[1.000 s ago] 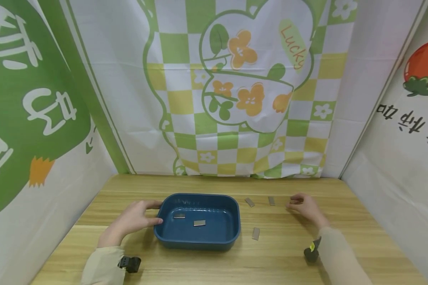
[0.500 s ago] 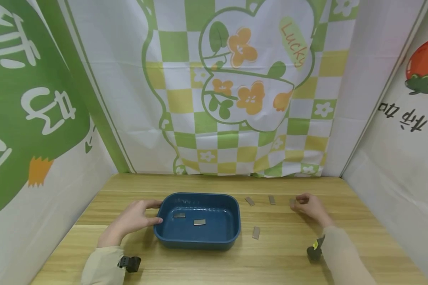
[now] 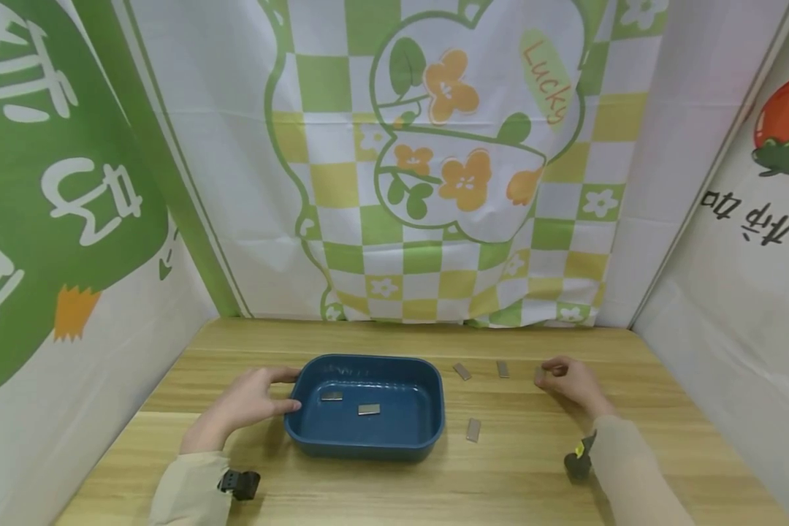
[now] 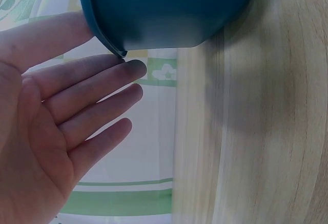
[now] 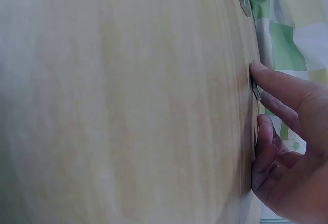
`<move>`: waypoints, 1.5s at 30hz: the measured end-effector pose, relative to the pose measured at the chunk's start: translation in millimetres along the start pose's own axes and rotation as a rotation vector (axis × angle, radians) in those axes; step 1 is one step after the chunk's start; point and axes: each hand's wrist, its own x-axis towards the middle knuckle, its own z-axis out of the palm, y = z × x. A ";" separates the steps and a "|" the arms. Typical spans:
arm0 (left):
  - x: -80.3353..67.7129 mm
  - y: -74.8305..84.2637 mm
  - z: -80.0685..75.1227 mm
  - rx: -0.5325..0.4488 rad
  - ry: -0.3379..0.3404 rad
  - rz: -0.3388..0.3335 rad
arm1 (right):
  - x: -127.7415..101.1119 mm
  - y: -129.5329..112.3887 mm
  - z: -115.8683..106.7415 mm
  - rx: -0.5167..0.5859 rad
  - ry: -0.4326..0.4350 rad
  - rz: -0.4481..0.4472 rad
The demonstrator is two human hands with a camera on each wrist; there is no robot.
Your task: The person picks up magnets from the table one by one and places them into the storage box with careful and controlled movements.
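In the head view a dark blue rectangular box stands on the wooden table. My left hand is at its left end, thumb over the rim. Its fingers extend nearly straight, touching the box's edge in the left wrist view. To the right, my right hand pinches a small flat grey metal bar between thumb and index finger, low at the table. The right wrist view shows the bar mostly behind the thumb, with the other fingers curled in.
Two metal bars, one left and one centre, lie inside the box. On the table are three more: two near the back and one by the box's right side. A checkered curtain hangs behind the table.
My right hand shifted slightly right, and its thumb and index finger now hold the metal bar, which was hidden a second ago. The left hand and box stay in place.
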 end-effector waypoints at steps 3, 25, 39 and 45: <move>0.1 0.6 -0.4 0.005 -0.001 0.003 | 0.8 0.6 -0.2 -0.004 -0.006 -0.004; -1.2 1.3 -0.6 0.006 0.004 -0.001 | 1.4 -1.0 -2.2 0.024 -0.044 0.060; -0.7 1.8 0.0 0.022 0.007 0.008 | 2.2 1.2 -3.4 0.033 -0.044 0.054; -0.4 1.9 0.1 0.026 0.009 0.011 | 2.9 2.4 -3.3 0.059 -0.044 0.056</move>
